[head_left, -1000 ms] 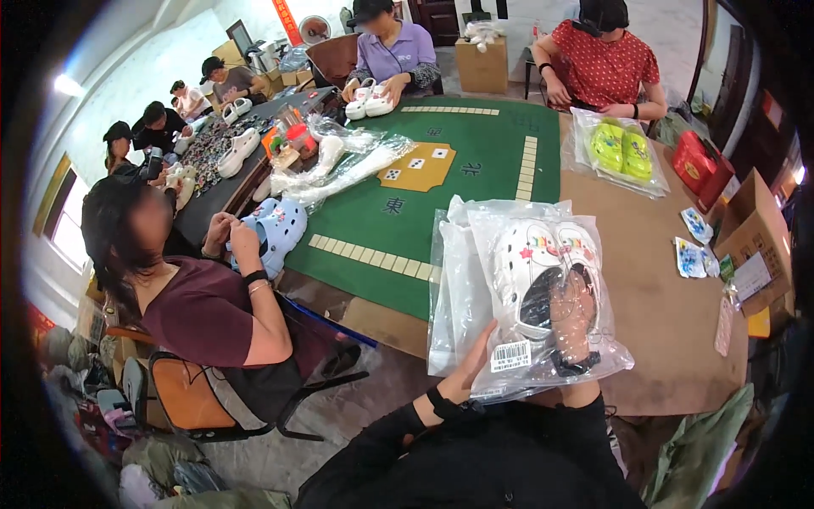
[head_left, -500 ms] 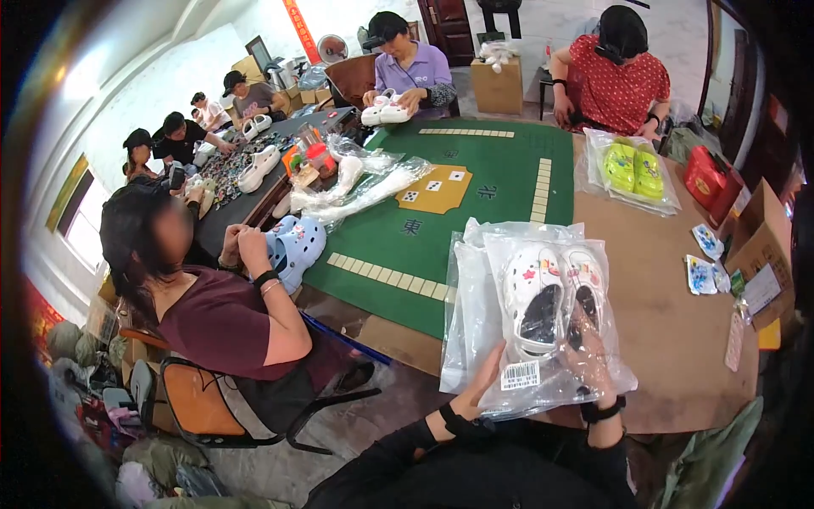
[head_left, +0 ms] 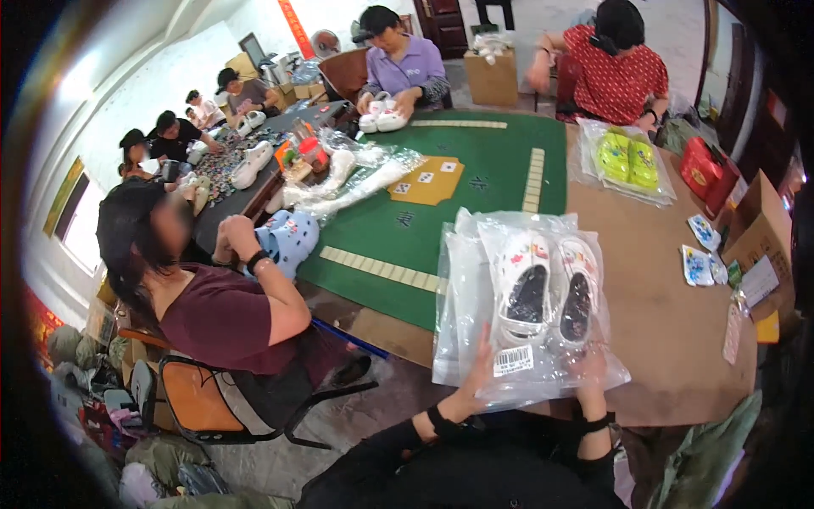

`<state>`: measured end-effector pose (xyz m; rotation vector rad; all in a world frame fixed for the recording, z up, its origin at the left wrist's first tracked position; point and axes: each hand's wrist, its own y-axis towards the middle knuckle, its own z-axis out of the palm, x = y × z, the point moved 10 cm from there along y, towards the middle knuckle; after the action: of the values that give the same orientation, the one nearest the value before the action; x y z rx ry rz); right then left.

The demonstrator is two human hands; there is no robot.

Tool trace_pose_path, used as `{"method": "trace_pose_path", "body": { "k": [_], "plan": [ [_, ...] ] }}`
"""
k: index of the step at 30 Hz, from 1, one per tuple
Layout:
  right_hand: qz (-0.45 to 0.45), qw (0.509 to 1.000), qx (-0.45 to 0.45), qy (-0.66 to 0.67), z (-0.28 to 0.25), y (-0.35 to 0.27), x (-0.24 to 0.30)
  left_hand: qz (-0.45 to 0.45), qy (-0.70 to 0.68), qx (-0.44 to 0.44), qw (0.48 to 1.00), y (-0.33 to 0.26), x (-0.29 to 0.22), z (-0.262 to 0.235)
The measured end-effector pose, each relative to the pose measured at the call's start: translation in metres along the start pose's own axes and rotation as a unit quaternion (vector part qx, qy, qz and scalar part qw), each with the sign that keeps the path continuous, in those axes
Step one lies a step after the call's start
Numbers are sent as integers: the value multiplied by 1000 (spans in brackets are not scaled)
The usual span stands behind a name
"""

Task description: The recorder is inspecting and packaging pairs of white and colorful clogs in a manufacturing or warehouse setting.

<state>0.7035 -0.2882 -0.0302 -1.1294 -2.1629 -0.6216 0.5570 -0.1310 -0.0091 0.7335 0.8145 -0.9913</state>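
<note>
A pair of white clogs (head_left: 524, 293) with dark insoles and colourful charms lies inside a clear plastic bag (head_left: 551, 386), toes pointing away from me. The bag rests on more clear bags at the table's near edge. My left hand (head_left: 475, 373) grips the bag's near left edge, beside a white barcode label (head_left: 513, 360). At the near right corner is my right hand (head_left: 590, 369), close behind the right clog's heel. Clear film and blur veil its fingers, so their grip cannot be made out.
Bagged lime-green clogs (head_left: 627, 159), a red box (head_left: 708, 178), small packets (head_left: 699, 263) and an open carton (head_left: 759, 229) lie along the right. A green mat (head_left: 381, 293) with tile rows covers the table's middle. To my left, a seated co-worker (head_left: 220, 314) handles a blue clog (head_left: 288, 242).
My right hand has drawn back from the right clog toward the bag's near edge. That clog now lies further toward me. The co-worker in red has raised one arm.
</note>
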Motion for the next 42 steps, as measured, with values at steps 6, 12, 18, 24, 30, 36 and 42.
{"method": "trace_pose_path", "body": {
  "k": [6,12,18,24,30,36,42],
  "plan": [
    [-65,991,-108,-42,-11,-1,16,-24,40,-2,999,-23,10,-22],
    [-40,983,-168,-69,-16,-5,13,-23,530,3,848,-16,-21,5],
    [-259,919,-108,-275,4,-24,54,10,564,-15,825,-17,-31,4],
    [-115,960,-195,-165,-17,-14,48,-4,508,-20,861,-18,-25,-4],
    [-170,967,-117,-148,-10,-17,71,-50,501,-49,862,-18,-25,-2],
    [-387,921,1,-35,28,-36,119,-38,424,-40,904,-18,-16,-5],
    [-238,965,104,35,60,-27,98,-17,461,-12,887,-20,-15,-8]
  ]
}}
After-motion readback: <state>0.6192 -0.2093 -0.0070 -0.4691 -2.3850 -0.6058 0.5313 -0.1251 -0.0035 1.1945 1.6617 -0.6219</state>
